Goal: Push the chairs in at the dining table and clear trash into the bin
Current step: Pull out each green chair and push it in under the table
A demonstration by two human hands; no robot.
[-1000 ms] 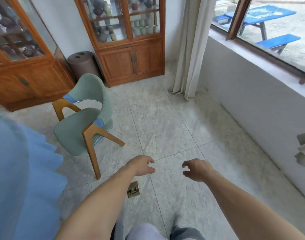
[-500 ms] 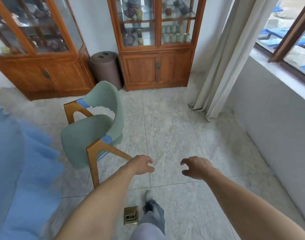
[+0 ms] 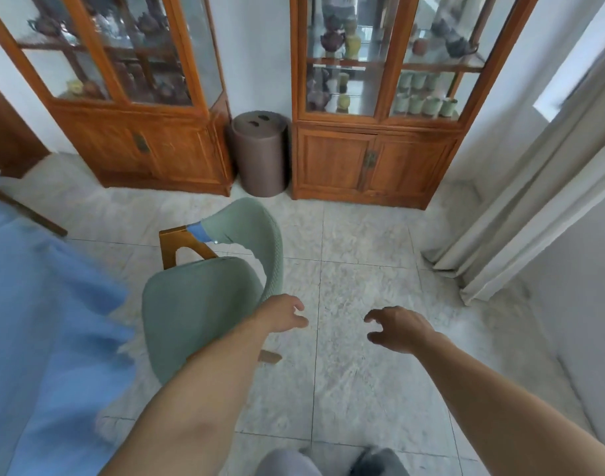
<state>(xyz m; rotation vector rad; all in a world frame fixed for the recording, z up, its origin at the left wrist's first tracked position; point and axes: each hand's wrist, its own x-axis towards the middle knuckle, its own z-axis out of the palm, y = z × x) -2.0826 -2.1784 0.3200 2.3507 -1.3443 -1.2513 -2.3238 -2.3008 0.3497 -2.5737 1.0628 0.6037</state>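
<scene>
While both hands reach forward with nothing in them, the left hand [image 3: 283, 312] hangs loosely curled just beside the green chair [image 3: 204, 304], and the right hand [image 3: 397, 328] spreads its fingers over bare floor. That chair stands pulled out from the blue-draped tabletop [image 3: 36, 321], probably the next thing to push in.

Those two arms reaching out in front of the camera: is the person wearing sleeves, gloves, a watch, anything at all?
Nothing shows on them. The left hand and right hand are bare, without gloves or rings that can be seen. Both forearms are uncovered right to the picture's edge, with no sleeve, watch or wristband in view. Lower down, grey clothing appears at the bottom edge.
</scene>
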